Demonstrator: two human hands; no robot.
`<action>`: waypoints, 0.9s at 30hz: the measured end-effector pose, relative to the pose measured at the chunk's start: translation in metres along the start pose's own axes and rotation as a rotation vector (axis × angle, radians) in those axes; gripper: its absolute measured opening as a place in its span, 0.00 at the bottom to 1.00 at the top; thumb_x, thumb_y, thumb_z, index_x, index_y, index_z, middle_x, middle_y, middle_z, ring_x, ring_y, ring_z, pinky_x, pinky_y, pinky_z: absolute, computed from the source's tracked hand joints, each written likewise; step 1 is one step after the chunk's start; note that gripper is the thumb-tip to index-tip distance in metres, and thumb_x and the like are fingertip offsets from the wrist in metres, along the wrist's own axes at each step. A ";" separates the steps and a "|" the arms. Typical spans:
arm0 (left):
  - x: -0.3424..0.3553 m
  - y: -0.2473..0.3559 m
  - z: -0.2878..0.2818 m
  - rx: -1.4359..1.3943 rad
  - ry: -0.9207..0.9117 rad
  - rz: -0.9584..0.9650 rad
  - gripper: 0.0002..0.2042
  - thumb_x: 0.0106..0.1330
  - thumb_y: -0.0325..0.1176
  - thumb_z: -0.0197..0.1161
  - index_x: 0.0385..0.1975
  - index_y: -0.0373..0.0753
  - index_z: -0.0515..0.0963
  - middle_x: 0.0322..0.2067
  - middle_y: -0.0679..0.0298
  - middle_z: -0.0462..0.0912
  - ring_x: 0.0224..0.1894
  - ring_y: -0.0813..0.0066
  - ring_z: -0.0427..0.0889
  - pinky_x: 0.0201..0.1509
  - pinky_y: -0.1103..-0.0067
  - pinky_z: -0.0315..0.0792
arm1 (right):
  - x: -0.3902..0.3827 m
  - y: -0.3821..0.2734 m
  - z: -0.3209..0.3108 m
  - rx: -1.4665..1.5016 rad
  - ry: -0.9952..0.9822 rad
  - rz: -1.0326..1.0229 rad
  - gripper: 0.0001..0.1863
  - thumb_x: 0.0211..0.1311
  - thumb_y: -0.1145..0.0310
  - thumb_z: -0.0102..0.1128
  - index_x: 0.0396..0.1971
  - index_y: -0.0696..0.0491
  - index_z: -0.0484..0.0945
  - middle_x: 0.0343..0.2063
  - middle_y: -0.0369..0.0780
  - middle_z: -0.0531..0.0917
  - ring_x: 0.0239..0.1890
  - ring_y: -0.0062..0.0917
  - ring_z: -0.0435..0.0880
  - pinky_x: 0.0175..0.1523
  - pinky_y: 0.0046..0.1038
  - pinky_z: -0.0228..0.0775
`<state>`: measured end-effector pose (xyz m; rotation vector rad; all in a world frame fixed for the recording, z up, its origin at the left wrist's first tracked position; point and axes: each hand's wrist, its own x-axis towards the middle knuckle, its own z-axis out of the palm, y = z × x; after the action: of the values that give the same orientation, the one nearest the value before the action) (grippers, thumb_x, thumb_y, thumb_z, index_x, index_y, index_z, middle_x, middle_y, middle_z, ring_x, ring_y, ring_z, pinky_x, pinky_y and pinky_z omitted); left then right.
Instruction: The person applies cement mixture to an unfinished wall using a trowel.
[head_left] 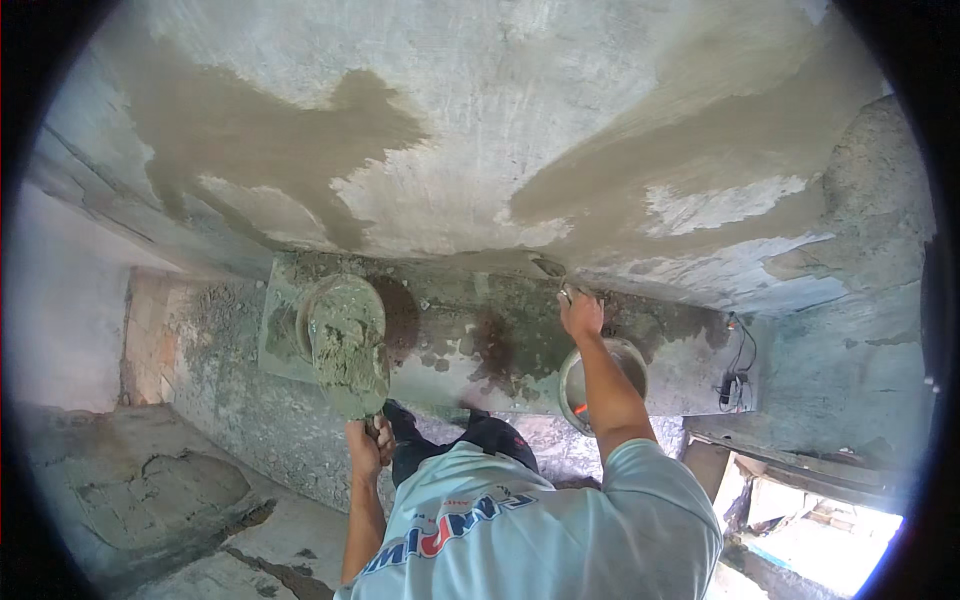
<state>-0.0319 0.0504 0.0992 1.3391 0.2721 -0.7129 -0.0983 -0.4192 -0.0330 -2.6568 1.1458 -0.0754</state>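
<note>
My left hand (368, 445) is closed on the handle of a long board or float (350, 380) loaded with wet grey-green mortar. Behind that board is a round pan (310, 300), partly hidden. My right hand (582, 315) is raised, closed on a small trowel (550, 268) at the lower edge of the wall surface (480, 120), which carries damp patches of fresh plaster. A round bucket (625, 370) lies behind my right forearm, with a small orange-red thing inside, too small to make out.
A stained concrete ledge (470, 370) runs below the wall. At its right end are black cables and a small dark device (730, 388). A rough concrete floor (120, 530) is at lower left, a pale side wall (65, 310) at left, a bright opening (800, 530) at lower right.
</note>
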 end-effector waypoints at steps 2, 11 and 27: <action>-0.007 0.004 -0.002 0.014 0.037 -0.012 0.22 0.71 0.58 0.45 0.22 0.48 0.63 0.10 0.74 0.58 0.09 0.84 0.54 0.11 0.81 0.45 | 0.014 0.000 -0.001 -0.006 -0.096 0.009 0.20 0.66 0.51 0.58 0.53 0.44 0.81 0.49 0.44 0.83 0.55 0.39 0.80 0.63 0.43 0.66; -0.012 0.001 -0.007 0.001 0.034 0.028 0.22 0.71 0.56 0.44 0.22 0.45 0.65 0.10 0.73 0.61 0.09 0.83 0.57 0.11 0.81 0.47 | 0.055 0.014 -0.048 -0.010 -0.318 0.038 0.24 0.67 0.46 0.56 0.56 0.45 0.79 0.52 0.46 0.83 0.59 0.42 0.78 0.61 0.46 0.71; 0.001 0.006 0.001 0.082 -0.026 0.009 0.23 0.74 0.60 0.41 0.25 0.48 0.65 0.11 0.73 0.59 0.08 0.81 0.55 0.09 0.80 0.46 | 0.050 -0.026 -0.062 -0.112 -0.368 -0.034 0.24 0.69 0.47 0.52 0.52 0.51 0.81 0.51 0.48 0.83 0.55 0.43 0.81 0.59 0.44 0.74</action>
<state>-0.0277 0.0498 0.1042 1.4068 0.2179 -0.7396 -0.0544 -0.4509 0.0313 -2.6331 1.0079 0.4651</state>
